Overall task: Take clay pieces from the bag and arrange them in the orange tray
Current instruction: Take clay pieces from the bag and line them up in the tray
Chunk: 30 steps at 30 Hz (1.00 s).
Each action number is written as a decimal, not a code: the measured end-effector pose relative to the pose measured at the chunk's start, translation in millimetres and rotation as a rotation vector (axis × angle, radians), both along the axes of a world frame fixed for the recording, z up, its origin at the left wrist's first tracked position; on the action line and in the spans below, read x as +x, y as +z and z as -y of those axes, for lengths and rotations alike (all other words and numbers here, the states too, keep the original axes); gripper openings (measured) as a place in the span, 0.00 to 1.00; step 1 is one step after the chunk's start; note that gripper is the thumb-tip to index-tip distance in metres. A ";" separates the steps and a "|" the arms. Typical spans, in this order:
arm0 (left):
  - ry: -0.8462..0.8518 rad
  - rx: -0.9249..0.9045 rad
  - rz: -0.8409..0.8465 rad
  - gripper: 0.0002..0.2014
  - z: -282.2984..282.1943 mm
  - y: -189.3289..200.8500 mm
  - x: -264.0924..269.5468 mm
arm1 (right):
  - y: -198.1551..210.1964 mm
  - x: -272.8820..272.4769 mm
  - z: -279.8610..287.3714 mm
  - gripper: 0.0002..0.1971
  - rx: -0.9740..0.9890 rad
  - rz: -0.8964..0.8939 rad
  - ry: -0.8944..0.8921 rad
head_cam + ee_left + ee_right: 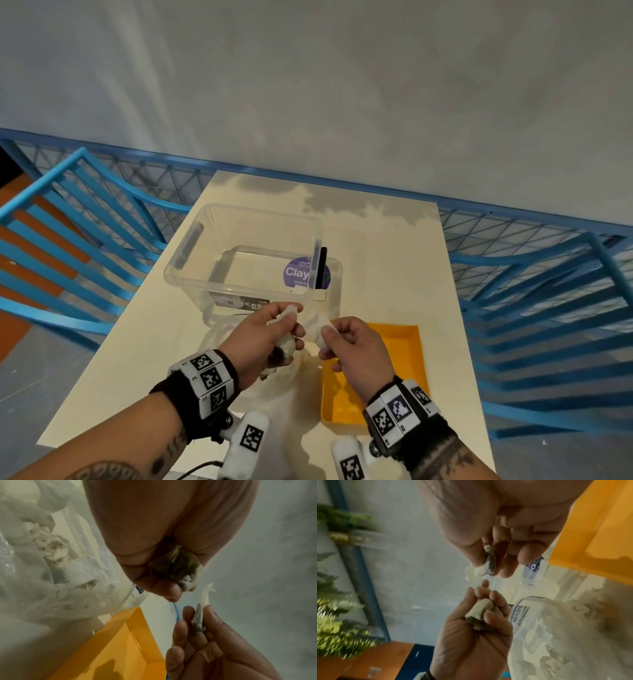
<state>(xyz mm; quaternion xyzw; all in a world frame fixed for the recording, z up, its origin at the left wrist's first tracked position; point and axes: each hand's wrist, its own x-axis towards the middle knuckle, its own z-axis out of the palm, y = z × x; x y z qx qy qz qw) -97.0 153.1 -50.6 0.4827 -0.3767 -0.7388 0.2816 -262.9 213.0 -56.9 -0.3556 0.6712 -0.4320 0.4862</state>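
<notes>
Above the table, my left hand (289, 325) grips a pale clay lump (287, 342) in its curled fingers; the right wrist view shows that lump (479, 612) in the fist. My right hand (330, 334) pinches a thinner white clay piece (317, 323) between thumb and fingertips, and it appears edge-on in the left wrist view (203, 601). The two pieces sit close together, slightly apart. The orange tray (407, 346) lies under and right of my right hand. The clear bag (42, 550) with more clay pieces lies on the table below my left hand.
A clear plastic box (191, 246) with a purple "Clay" label (297, 273) stands just beyond the hands. The cream table (394, 246) sits between two blue slatted chairs (68, 219), with a blue mesh fence and grey wall behind.
</notes>
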 end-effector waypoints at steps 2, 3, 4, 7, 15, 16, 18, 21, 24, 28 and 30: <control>-0.030 0.009 0.031 0.11 -1.1 -2.5 -7.3 | -3.3 -1.1 -1.3 0.07 0.027 0.067 -0.089; -0.046 0.001 0.060 0.11 -1.5 -4.5 -10.7 | -5.3 -1.1 -1.9 0.07 0.040 0.087 -0.114; -0.064 -0.014 0.084 0.11 -1.9 -7.2 -13.6 | -7.0 -0.8 -2.4 0.08 0.052 0.101 -0.127; -0.106 -0.062 0.153 0.08 -1.1 -17.4 -19.4 | -16.6 -2.4 -6.1 0.10 0.105 0.095 -0.081; -0.305 -0.240 0.426 0.06 4.9 -39.1 -29.8 | -53.9 -39.2 -8.0 0.07 0.142 -0.218 0.186; -0.286 -0.245 0.470 0.07 7.3 -42.3 -31.9 | -60.6 -43.9 -5.0 0.07 0.163 -0.244 0.171; -0.267 -0.251 0.554 0.08 11.9 -48.4 -36.2 | -74.4 -51.2 3.1 0.06 0.216 -0.241 0.111; -0.314 -0.283 0.661 0.09 17.1 -58.0 -43.7 | -91.8 -55.2 18.8 0.05 0.310 -0.245 0.056; -0.375 -0.311 0.761 0.08 19.1 -69.7 -48.5 | -104.0 -53.8 34.4 0.04 0.397 -0.255 0.053; -0.387 -0.290 0.809 0.07 19.5 -82.3 -50.7 | -116.8 -51.9 49.4 0.07 0.503 -0.199 0.013; -0.387 -0.281 0.814 0.07 19.2 -86.7 -50.8 | -123.5 -51.6 54.4 0.11 0.528 -0.194 0.001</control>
